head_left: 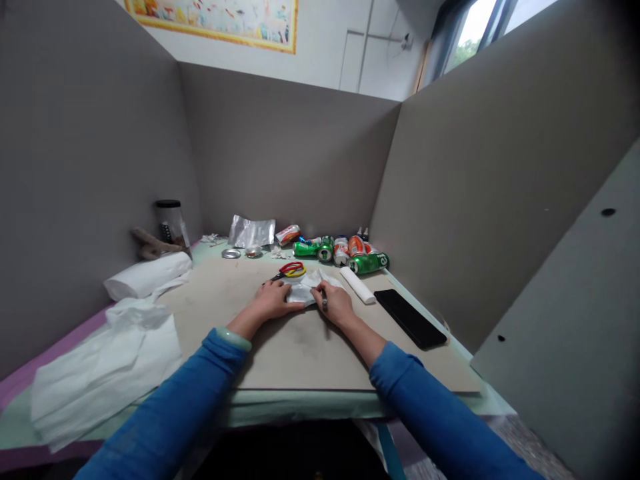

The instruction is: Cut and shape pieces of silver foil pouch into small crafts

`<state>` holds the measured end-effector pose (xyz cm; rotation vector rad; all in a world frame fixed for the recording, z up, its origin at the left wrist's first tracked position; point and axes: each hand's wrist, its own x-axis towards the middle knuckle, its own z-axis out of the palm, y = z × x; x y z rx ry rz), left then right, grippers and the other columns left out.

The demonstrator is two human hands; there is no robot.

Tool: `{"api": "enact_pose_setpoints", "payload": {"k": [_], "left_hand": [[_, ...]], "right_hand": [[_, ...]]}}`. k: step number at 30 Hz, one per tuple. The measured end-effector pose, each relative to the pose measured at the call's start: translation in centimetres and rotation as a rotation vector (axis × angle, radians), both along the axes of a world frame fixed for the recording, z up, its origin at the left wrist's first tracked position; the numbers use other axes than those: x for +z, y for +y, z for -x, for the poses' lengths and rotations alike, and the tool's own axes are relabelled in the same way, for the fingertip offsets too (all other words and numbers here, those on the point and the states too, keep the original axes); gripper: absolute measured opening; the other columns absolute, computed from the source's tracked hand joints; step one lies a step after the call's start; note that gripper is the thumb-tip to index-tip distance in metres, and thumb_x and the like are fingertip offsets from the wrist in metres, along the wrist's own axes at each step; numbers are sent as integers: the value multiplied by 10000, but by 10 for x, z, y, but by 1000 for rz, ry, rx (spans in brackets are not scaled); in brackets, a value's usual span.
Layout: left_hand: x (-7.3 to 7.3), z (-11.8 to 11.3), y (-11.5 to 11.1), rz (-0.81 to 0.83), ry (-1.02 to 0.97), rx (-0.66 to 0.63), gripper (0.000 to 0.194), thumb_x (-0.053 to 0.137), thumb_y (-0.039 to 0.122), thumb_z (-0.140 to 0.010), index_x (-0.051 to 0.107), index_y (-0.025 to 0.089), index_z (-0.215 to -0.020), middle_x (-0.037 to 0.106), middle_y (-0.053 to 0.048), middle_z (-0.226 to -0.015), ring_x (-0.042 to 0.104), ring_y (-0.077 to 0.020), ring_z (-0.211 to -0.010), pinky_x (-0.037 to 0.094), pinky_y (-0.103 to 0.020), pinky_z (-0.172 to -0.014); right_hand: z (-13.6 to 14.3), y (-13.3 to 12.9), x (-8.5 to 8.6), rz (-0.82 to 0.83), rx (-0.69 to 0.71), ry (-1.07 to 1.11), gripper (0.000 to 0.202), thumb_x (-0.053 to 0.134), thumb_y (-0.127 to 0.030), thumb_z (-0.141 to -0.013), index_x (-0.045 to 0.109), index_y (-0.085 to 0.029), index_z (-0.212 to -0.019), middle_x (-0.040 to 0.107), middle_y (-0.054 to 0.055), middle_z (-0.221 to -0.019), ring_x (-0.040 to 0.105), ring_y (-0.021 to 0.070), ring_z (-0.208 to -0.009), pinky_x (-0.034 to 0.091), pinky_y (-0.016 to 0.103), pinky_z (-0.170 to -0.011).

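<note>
My left hand [274, 300] lies over the left edge of a small silvery-white sheet [299, 292], its fingers spread and pressing it against the brown board [300, 353]. On the sheet's right side, my right hand [334, 303] is closed around a thin dark pen-like tool, its tip end hidden by the fingers. Crumpled white tissue [323, 277] sits under and behind the sheet. Just beyond my left hand are scissors [291, 269] with red and yellow handles. To the right of my right hand lies a white bar-shaped object [357, 285].
A black phone [410, 319] lies at the right. Crushed cans [341, 251] and a silver foil sheet [251, 232] line the back. A paper roll [149, 275], white cloth [110, 367] and a black-lidded jar [171, 223] are at the left. Grey partitions [285, 153] surround the table.
</note>
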<state>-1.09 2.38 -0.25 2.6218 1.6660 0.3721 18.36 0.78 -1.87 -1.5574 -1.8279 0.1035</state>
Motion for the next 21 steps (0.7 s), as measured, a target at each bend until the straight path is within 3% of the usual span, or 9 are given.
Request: {"api": "enact_pose_setpoints", "payload": {"k": [8,12,17,21], "left_hand": [[0,1,-1,12,-45,18,694,521,723,-676,607,207,-1131,553,-125,-1227,463,-350,-1116,357,-402,-922],[1,1,-1,16,-34,24,699,495,735,-685,607,205,-1127,551,-127,-1229,466,-357,-1108,363,-411,-914],[1,1,1,6,-37,19,680,507,722,-693,610,204,-1120,557,-129,-1216,470,-350,-1116,359,-406,-923],[7,-1,0,-18,-154,58,661,527,665,-725,593,169,-1157,577,-146,-1162,494,-330,-1095,387,-373,-903]], "right_hand": [[-5,9,-3,96,253,376,164,573,-339,-746,607,-189,-805,603,-5,-643,541,132,-573,403,237,-550],[-1,5,2,251,276,581,231,548,-406,-755,565,-182,-805,601,-10,-609,497,111,-441,379,230,-436],[2,0,6,288,300,627,159,589,-246,-665,561,-174,-804,541,-43,-522,487,97,-424,369,208,-424],[1,-1,8,306,294,792,236,595,-267,-648,548,-174,-859,529,-54,-549,486,88,-443,375,195,-423]]}}
